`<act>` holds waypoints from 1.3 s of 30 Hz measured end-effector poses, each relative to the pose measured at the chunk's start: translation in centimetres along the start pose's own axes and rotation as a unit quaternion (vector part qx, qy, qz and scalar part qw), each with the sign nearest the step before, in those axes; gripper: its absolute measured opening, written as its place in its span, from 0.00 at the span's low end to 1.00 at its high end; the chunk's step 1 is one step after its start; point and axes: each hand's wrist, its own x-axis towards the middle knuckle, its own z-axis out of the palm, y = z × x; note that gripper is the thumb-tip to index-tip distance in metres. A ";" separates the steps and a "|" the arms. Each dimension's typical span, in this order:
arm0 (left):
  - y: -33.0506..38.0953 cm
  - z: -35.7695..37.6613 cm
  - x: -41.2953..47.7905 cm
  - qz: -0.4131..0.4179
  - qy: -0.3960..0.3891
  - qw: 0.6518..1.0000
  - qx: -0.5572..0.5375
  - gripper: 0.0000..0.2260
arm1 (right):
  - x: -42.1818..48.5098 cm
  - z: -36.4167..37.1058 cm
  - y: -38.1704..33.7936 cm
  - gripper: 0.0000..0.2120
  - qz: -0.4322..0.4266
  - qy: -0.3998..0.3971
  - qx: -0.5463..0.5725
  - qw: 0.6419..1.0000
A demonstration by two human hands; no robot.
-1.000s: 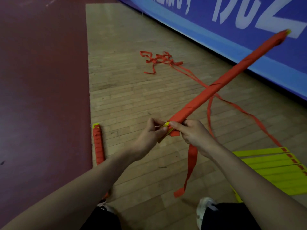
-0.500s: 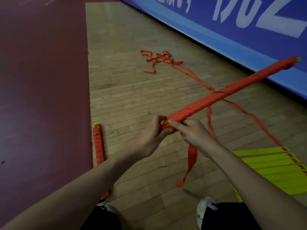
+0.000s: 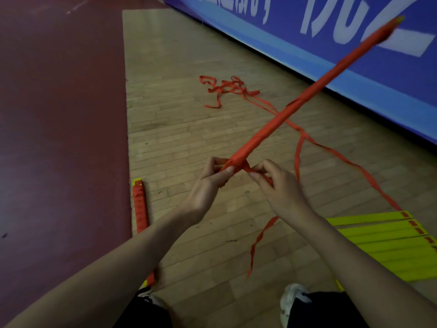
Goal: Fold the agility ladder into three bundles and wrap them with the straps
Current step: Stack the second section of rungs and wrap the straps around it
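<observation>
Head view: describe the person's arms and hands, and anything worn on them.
The left hand and the right hand are bare, without gloves. The left forearm and right forearm are uncovered as far as the frame reaches: no sleeve, watch or band at either wrist. No ring shows on the visible fingers.

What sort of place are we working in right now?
Most likely an indoor sports hall. The wooden strip floor borders a dark red court surface, a blue banner with large white lettering runs along the edge, and yellow agility ladder rungs lie on the floor.
</observation>
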 end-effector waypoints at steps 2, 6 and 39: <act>0.2 0.0 0.0 -0.009 0.017 0.999 -0.032 0.09 | 0.0 0.0 -0.1 0.06 -0.018 0.028 -0.049 0.998; 0.5 0.0 0.2 -0.018 0.039 0.996 -0.078 0.04 | -0.1 0.5 -0.4 0.04 0.043 0.046 0.007 0.998; 1.0 1.1 0.2 -0.079 0.022 0.991 -0.108 0.08 | 0.0 0.7 -1.6 0.11 0.072 -0.033 0.015 0.997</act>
